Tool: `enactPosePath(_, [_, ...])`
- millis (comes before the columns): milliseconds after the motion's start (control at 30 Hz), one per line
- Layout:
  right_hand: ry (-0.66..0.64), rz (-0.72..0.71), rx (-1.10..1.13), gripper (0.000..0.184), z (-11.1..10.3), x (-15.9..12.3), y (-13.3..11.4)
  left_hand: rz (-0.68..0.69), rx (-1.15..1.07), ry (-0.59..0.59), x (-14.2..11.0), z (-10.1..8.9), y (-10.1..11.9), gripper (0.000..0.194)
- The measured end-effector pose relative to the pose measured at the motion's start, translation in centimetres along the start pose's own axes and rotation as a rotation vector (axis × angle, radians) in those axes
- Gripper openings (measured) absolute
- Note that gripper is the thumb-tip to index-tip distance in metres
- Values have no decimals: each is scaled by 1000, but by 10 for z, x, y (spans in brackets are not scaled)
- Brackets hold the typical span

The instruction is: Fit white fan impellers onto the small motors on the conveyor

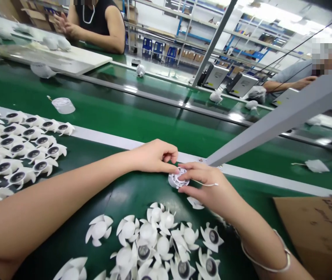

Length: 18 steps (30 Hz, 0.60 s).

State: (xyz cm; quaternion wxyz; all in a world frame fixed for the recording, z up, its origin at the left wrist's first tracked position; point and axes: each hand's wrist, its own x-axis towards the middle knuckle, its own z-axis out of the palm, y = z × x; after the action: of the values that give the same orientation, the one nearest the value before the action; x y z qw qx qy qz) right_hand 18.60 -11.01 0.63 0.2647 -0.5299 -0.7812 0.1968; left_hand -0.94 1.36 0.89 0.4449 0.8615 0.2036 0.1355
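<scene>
Green worktop [136,190] is lying beneath a white fan housing [173,180], probably light, stiff; right hand [216,192] is gripping its rim, likely the safest hold; left hand [155,155] is touching, grip unclear.

On our smooth dark green tabletop [119,198] we see rows of white plastic fan wheels [17,148] at left, a loose heap of white fan wheels [163,247] near the middle and brown cardboard [303,229] at right. Beyond, a bright green belt [125,120] bears a round white plastic housing [63,105] at left and a white wired part [317,166] at right.
</scene>
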Motion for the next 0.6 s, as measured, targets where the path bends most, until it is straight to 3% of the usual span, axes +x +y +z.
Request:
enactPosePath(100, [119,39,-126,31,-4,5,13,208,51,-5,-4,13,16,25])
enactPosePath(167, [239,93,-228,44,-11,5,17,341,72,-115,-6,24,28,13])
enactPosePath(233, [253,163,-299,42,-25,0,14,440,133,-228,-8,34,37,22])
enactPosePath(333, [25,304,-408,23,-51,-14,7,476,273,-355,-9,44,39,40])
enactPosePath(433, [-293,418,-481,25,-69,-33,9,453,333,-378,-7,47,33,37])
enactPosePath(500, [-350,406,-519,27,-72,-44,18,424,322,-344,-5,45,26,30])
enactPosePath(600, [-282,335,-602,28,-68,-50,29,409,287,-291,-2,43,18,20])
